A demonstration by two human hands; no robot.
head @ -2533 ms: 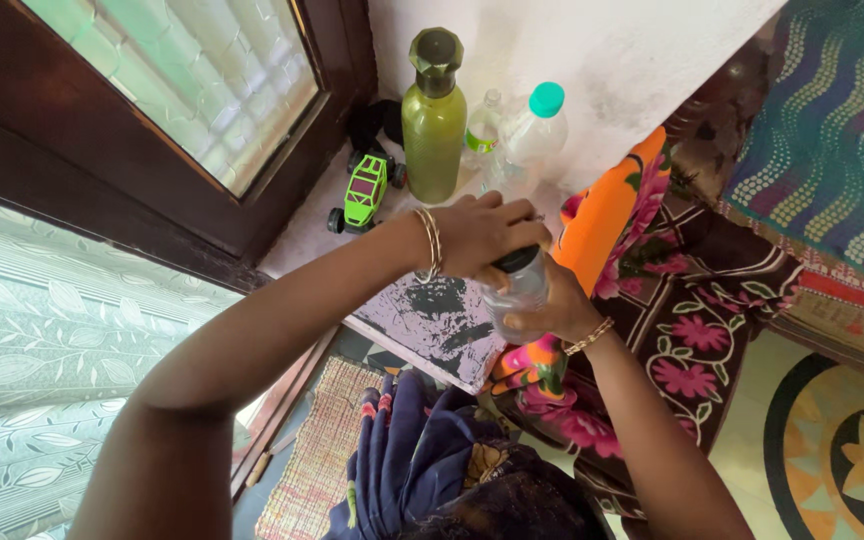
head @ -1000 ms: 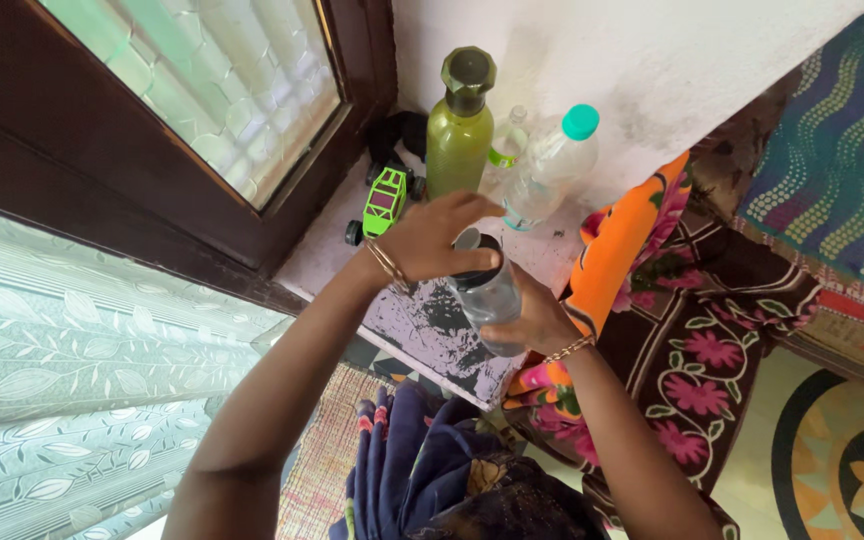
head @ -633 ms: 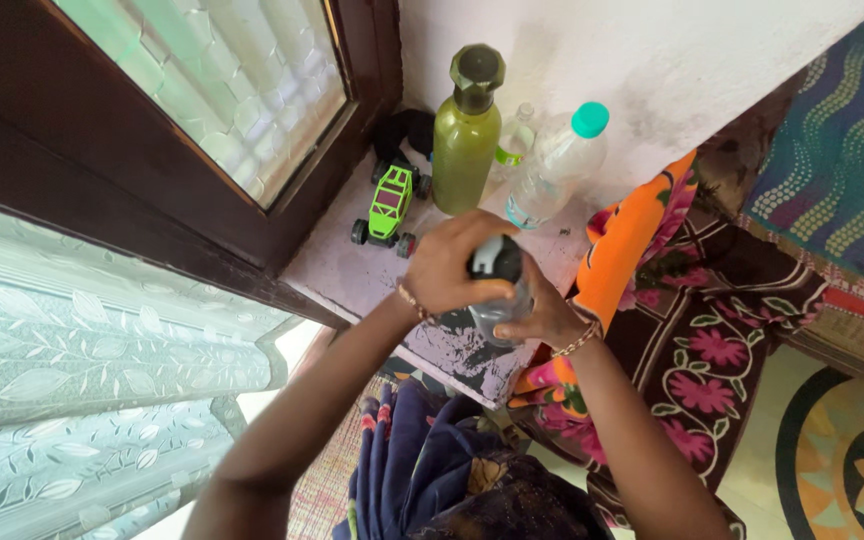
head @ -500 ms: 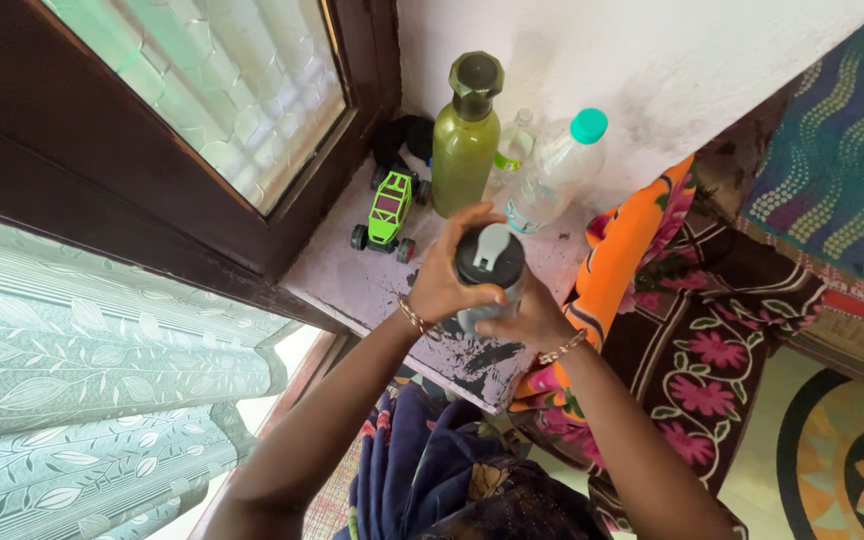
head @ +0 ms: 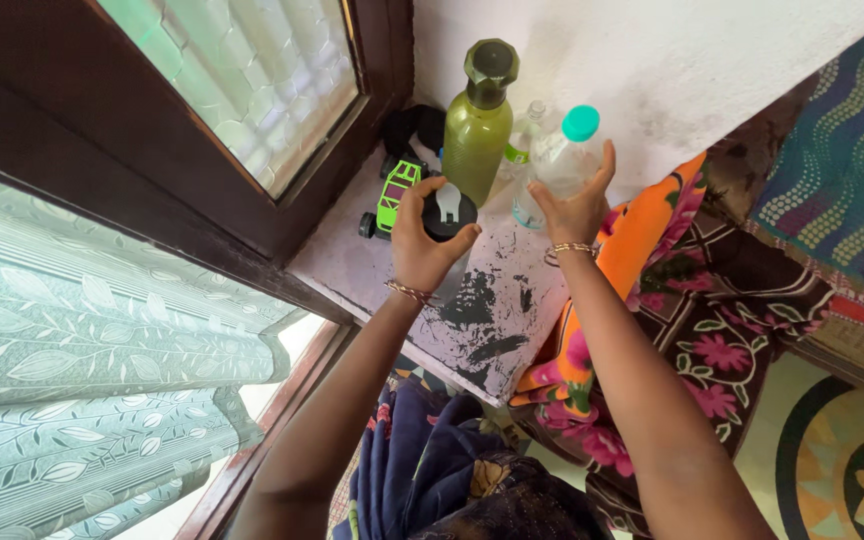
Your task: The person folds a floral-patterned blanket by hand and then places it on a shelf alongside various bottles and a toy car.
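Observation:
My left hand (head: 420, 240) grips a clear bottle with a black flip cap (head: 448, 212), holding it by the top over the white ledge (head: 352, 270). My right hand (head: 577, 203) is spread open with the fingers apart, right next to a clear plastic bottle with a teal cap (head: 564, 160); whether it touches that bottle I cannot tell. A tall green bottle with a dark cap (head: 476, 130) stands between the two, against the wall.
A green toy car (head: 390, 197) and a dark object sit in the ledge's corner by the dark wooden window frame (head: 202, 200). Orange and floral cloths (head: 692, 320) lie at the right. A patterned green curtain (head: 82, 370) hangs at the left.
Both hands held the black-capped bottle earlier. Now my right hand has let go and moved right toward the teal-capped bottle, while my left keeps the bottle and has carried it nearer the green one.

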